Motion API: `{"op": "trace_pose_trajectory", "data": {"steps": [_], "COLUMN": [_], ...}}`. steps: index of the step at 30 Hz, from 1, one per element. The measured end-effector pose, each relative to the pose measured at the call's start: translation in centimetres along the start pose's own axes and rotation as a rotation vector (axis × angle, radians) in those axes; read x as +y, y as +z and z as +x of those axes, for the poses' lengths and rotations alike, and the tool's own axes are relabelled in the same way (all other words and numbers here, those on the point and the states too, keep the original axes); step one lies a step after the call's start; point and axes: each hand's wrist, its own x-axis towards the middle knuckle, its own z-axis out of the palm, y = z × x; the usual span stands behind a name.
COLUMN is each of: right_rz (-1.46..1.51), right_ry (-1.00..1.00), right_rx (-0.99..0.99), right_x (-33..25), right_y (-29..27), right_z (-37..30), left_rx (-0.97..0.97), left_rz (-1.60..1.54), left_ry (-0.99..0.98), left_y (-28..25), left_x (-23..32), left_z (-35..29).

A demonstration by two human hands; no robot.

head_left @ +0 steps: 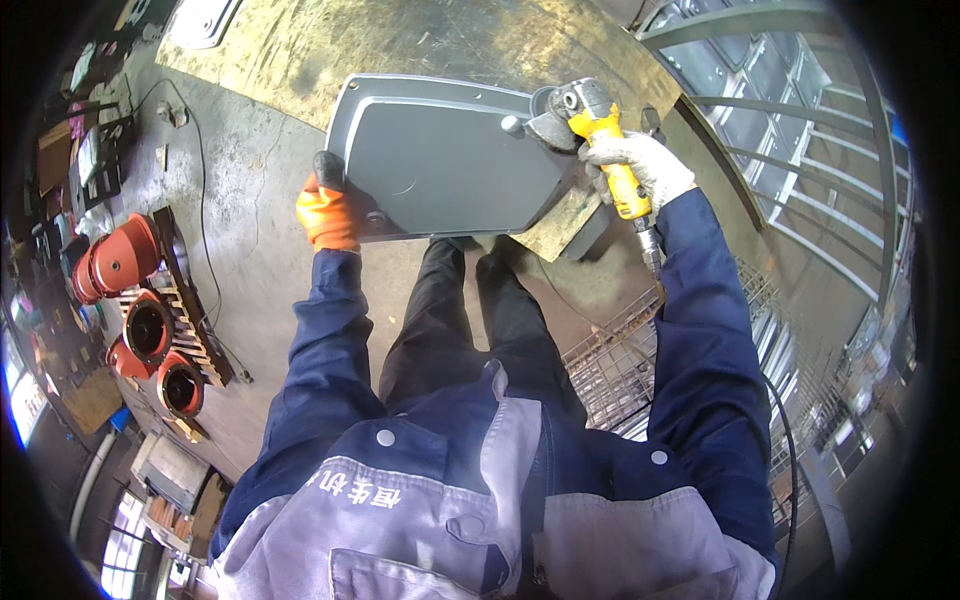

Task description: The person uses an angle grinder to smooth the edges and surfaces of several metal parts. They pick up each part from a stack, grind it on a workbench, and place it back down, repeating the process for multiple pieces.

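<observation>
Orange-gloved left hand (328, 208) grips panel (455, 165); right hand (648, 168) wraps round grinder (628, 193).

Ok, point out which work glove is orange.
The left-hand glove, at the gray panel's edge; the right-hand glove, wrapped around the yellow angle grinder, is whitish.

Panel (450, 165) looked like coated metal: smooth, satin grey, faint scratch. Grinder (626, 190) had a yellow plastic-looking body, smooth; bare metal at its head and hose fitting (648, 245). Left hand (328, 208) wore orange, rubbery-looking coating; right hand (640, 165), pale matt cloth. Jacket (420, 490) and trousers (437, 315): matt cloth, creased. Tabletop (450, 40) was stained, scuffed, patchily shiny; wood or metal, couldn't tell. Floor (250, 160): rough, matt concrete. Pots (125, 260): smooth red, slight sheen. Mesh (615, 370): metal wire.
</observation>
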Motion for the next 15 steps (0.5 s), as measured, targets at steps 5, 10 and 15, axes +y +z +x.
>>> {"op": "trace_pose_trajectory", "data": {"steps": [5,10,15], "right_rz": [0.255,0.263,0.359], "right_ry": [0.081,0.002,0.011], "right_rx": [0.05,0.177,0.269], "right_x": [3.3,6.1,9.4], "right_y": [-5.0,-7.4,-6.9], "right_z": [0.6,-1.3,-6.5], "left_rx": [0.056,0.022,-0.089], "left_rz": [-0.016,0.082,0.213], "left_ry": [-0.083,-0.041,0.052], "left_y": [0.1,0.2,1.7], "left_x": [0.4,1.0,1.8], "left_z": [0.0,0.2,3.0]}}
